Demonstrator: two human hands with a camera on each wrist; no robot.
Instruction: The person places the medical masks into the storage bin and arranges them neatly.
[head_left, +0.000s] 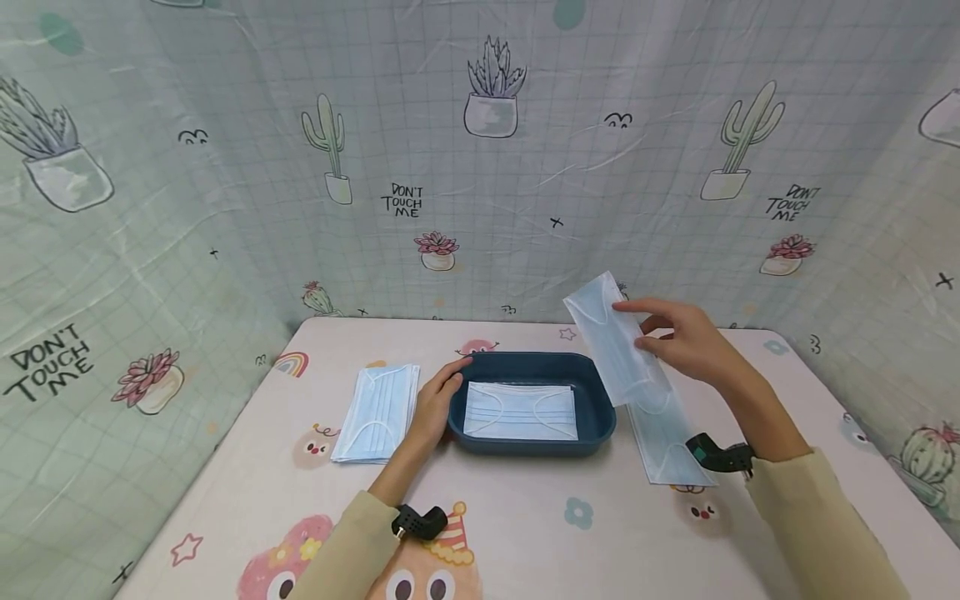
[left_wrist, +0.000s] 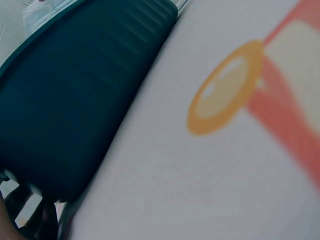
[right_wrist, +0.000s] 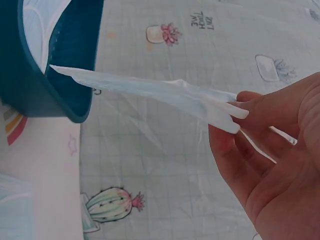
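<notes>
My left hand (head_left: 432, 408) grips the left end of a dark blue plastic basin (head_left: 532, 448), fingertips at its rim. In the left wrist view the basin's outer wall (left_wrist: 85, 90) fills the upper left. A pale blue face mask (head_left: 521, 400) with white ear loops lies flat inside. Up and right of the basin, my right hand (head_left: 678, 337) pinches another face mask (head_left: 611, 333) between thumb and fingers. That mask hangs tilted, its lower end close to the basin's right rim; the right wrist view shows it edge-on (right_wrist: 150, 90).
More face masks (head_left: 667, 450) lie on the table right of the basin, under the right hand. A stack of masks (head_left: 375, 412) rests left of the basin. The table (head_left: 525, 525) has a cartoon-print cover, and a cactus-print cloth (head_left: 375, 125) hangs behind it.
</notes>
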